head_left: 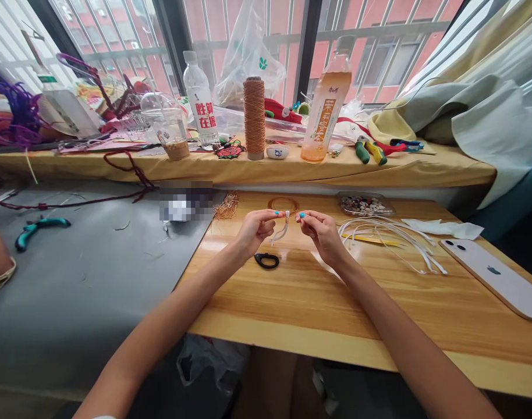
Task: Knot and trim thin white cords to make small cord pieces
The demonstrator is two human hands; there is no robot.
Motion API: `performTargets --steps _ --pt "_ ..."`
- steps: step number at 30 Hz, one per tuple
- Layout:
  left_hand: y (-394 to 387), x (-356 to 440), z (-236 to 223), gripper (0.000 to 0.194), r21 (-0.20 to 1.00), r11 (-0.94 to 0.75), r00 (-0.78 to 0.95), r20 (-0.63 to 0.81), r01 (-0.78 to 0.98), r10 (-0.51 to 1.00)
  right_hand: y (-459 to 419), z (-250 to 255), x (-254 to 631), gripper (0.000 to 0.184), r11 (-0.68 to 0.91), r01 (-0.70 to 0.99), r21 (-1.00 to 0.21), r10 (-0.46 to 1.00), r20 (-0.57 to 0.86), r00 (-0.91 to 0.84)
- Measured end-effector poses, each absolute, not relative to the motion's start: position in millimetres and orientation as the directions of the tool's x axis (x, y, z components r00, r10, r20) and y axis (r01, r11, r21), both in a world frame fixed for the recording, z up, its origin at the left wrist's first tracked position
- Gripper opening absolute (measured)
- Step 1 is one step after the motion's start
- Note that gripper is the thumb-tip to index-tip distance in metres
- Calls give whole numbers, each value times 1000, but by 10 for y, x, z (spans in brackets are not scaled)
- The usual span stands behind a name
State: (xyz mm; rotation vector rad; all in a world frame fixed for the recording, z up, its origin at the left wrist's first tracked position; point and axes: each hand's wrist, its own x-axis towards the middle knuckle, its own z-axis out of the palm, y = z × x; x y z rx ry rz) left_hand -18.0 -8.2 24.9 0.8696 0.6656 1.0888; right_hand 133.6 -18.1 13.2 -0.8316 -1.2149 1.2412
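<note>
My left hand (256, 231) pinches a short piece of white cord (280, 235) between thumb and finger. The cord hangs in a curve, and its upper part looks wrapped with something thin and copper-coloured. Just to the right, my right hand (322, 233) is closed in a pinch; whatever sits between its fingertips is too fine to make out. Both hands are raised over the wooden table (292, 302). Below them lies a black ring-shaped handle (266, 261). A coil of copper-brown thread (283, 203) rests behind the fingers.
White cords (392, 233) lie right, over a yellow slim tool, beside a phone (495, 270) and a box of beads (365, 203). Thread scraps (226, 206) lie left. Teal pliers (41, 228) and another person's limb occupy the grey surface. A thread spool (254, 119) and bottles line the sill.
</note>
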Motion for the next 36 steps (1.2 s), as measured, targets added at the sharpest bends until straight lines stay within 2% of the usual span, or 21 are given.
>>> performTargets --steps 8,12,15,19,23,27,29,30,33,34,36 --pt "-79 -173 224 8 874 191 334 -34 -447 942 -200 128 1360 10 171 -271 -947 966 215 -143" --pt "-114 -174 266 14 923 86 341 52 -376 939 -200 125 1359 15 139 -418 -898 962 223 -159" --pt "-120 -174 280 26 964 -44 325 131 -262 937 -190 131 1362 19 77 -558 -826 969 195 -155" --pt "-99 -142 218 36 988 -155 340 153 -21 928 -186 146 1378 21 -4 -680 -733 974 151 -168" --pt "-75 -120 124 24 940 -291 448 186 177 874 -194 157 1390 23 -72 -674 -736 970 106 -219" --pt "-72 -142 109 25 868 -372 377 240 329 894 -175 151 1389 19 -14 -603 -798 988 82 -130" --pt "-85 -156 112 23 780 -479 329 365 402 871 -147 144 1399 14 55 -549 -834 995 93 -42" --pt "-94 -164 109 23 699 -543 310 446 464 839 -130 140 1410 12 96 -496 -863 995 99 20" --pt "-117 -196 77 22 318 -650 317 674 691 667 -85 128 1469 21 160 -229 -960 978 121 172" --pt "-121 -211 65 22 183 -648 348 721 739 600 -78 126 1489 24 136 -144 -980 981 113 155" --pt "-124 -241 50 22 -32 -617 413 770 786 486 -87 127 1510 27 42 -22 -999 999 42 -10"
